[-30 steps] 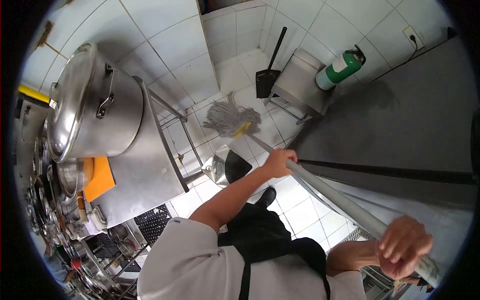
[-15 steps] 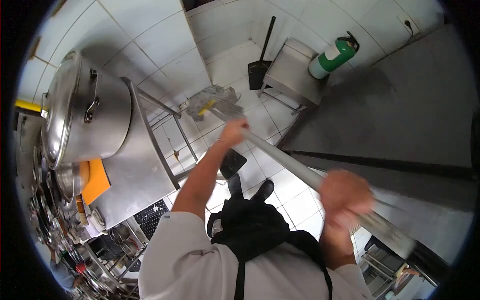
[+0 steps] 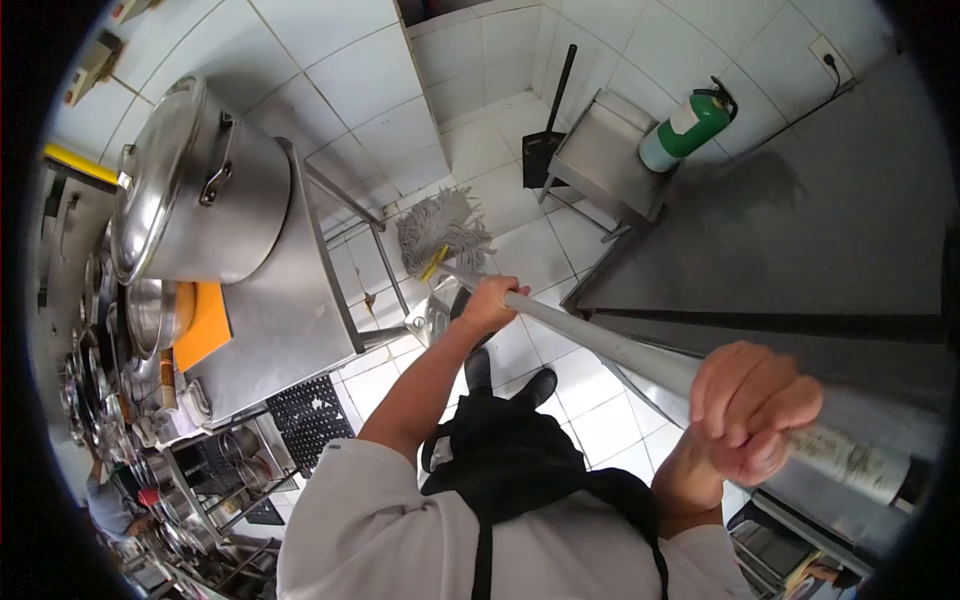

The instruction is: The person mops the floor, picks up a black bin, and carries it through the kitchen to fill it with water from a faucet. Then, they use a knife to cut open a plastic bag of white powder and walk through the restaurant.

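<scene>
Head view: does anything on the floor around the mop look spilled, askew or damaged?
Nothing stands out. The mop rests on clean white tiles, left hand and right hand gripping its handle; the dustpan leans against the wall and the fire extinguisher sits nearby.

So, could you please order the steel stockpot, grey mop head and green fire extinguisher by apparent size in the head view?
1. Large lidded steel stockpot.
2. Grey string mop head and green cylindrical fire extinguisher: too alike to rank.

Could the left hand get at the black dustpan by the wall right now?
Probably not: the left hand is closed round the mop handle, and the dustpan leans against the wall beyond the mop head.
</scene>
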`<state>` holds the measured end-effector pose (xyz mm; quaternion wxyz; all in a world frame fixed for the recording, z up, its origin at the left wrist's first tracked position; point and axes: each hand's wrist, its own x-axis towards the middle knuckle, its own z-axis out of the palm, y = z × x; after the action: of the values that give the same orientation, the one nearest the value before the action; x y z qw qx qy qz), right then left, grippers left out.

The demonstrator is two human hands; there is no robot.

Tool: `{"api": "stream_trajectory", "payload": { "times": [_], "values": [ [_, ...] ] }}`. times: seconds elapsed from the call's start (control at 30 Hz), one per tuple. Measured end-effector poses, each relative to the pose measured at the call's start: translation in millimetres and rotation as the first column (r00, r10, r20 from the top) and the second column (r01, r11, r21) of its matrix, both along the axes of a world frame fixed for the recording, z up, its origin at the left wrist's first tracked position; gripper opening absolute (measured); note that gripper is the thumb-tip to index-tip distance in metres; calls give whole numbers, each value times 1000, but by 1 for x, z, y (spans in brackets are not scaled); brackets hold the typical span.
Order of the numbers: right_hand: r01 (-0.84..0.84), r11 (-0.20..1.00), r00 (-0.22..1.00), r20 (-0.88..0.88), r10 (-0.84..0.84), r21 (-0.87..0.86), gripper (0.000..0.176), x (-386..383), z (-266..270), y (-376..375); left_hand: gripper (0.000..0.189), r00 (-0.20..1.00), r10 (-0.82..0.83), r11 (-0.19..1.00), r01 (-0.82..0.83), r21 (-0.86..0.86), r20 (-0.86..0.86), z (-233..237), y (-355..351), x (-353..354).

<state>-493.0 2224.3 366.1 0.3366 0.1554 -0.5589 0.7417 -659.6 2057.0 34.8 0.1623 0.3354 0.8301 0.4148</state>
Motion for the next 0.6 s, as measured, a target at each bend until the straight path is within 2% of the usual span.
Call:
{"api": "stream_trajectory", "payload": {
  "times": [0.07, 0.13, 0.17, 0.2, 0.23, 0.27, 0.3, 0.33, 0.4, 0.43, 0.5, 0.6],
  "values": [
    [14, 1000, 999, -46, -13, 28, 30, -7, -13, -24, 28, 995, -64, 998, 63, -11, -75, -32, -20, -21],
    [-68, 989, 994, -76, 78, 128, 29, -15, -48, -34, 19, 988, -56, 997, 62, 37, -147, -59, -47, -52],
    [37, 980, 997, -79, -22, 195, 27, -22, -68, -48, 18, 993, -46, 993, 34, -110, -111, -59, -61, -72],
    [69, 980, 995, -81, -54, 186, 23, -25, -84, -51, 16, 997, -30, 967, 9, -256, -76, -59, -67, -86],
    [100, 979, 993, -82, -87, 178, 19, -27, -100, -55, 22, 987, 31, 974, -65, -217, -158, -70, -61, -91],
    [54, 994, 996, -77, -47, 97, 14, -28, -112, -48, 28, 966, 100, 975, -143, -171, -237, -91, -55, -93],
    [10, 1000, 997, -71, -9, 5, 12, -28, -116, -44, 34, 937, 165, 968, -213, -130, -310, -88, -55, -87],
    [-23, 996, 1000, -17, 22, -89, 10, -24, -109, -31, 34, 949, 187, 968, -222, -116, -255, -86, -53, -75],
    [-79, 983, 997, -3, 79, -165, 11, -20, -67, -14, 34, 954, 261, 961, -272, -55, -149, -24, -21, -44],
    [-87, 976, 996, 15, 92, -202, 14, -15, -50, -10, 33, 957, 265, 960, -273, -65, -115, -15, -15, -30],
    [-104, 983, 994, 24, 109, -152, 17, -15, -17, -6, 32, 965, 256, 961, -260, -95, -57, -5, -13, -11],
    [-155, 979, 988, 4, 157, -128, 22, -26, -1, -8, 31, 974, 222, 975, -222, 1, 37, 10, -17, -1]
  ]
}}
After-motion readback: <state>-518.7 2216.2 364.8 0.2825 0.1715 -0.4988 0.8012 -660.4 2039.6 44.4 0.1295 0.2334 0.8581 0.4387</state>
